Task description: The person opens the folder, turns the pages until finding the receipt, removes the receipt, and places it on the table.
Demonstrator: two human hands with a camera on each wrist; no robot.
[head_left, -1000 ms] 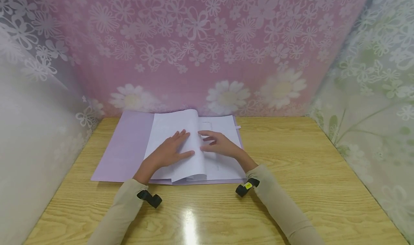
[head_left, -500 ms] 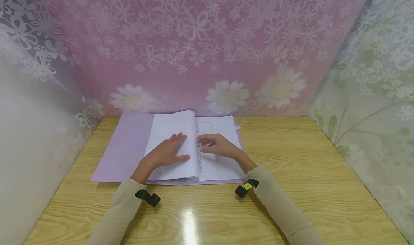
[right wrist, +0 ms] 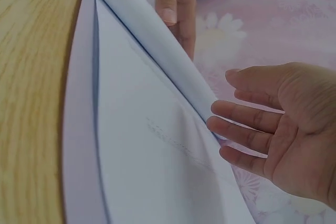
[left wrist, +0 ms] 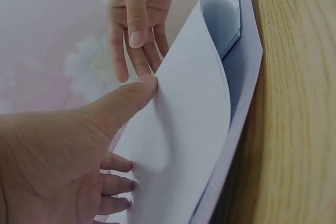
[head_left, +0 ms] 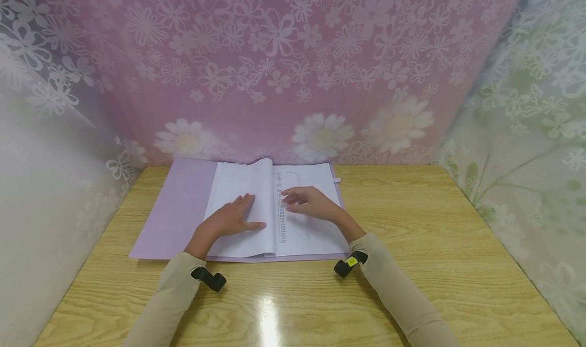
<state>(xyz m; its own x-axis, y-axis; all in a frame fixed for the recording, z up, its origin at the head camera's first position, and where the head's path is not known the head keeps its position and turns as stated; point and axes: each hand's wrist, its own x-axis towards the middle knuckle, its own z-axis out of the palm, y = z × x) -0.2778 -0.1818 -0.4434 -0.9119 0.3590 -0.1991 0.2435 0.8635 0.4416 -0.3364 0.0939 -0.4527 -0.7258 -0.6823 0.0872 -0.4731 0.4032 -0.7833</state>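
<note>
A purple folder (head_left: 178, 209) lies spread on the table with white sheets in it. The turned sheets (head_left: 238, 179) curl over at the middle and lie to the left. My left hand (head_left: 231, 219) presses on them with straight, spread fingers, thumb toward the curl. Over the printed right-hand page (head_left: 316, 240) hovers my right hand (head_left: 313, 204), its fingers loosely bent and holding nothing. In the right wrist view its fingertips are close to the rolled fold (right wrist: 152, 35). Small lines of text run down that page beside the fold.
The wooden table (head_left: 412, 209) extends to the right and in front of the folder. A pink flowered cloth (head_left: 284, 82) hangs behind it, with pale flowered cloths at both sides. A small tab (head_left: 337, 180) sticks out at the folder's right edge.
My left hand has slid left and slightly nearer, and the sheets' curl has shifted left and flattened. More of the printed page shows. The right hand has moved little.
</note>
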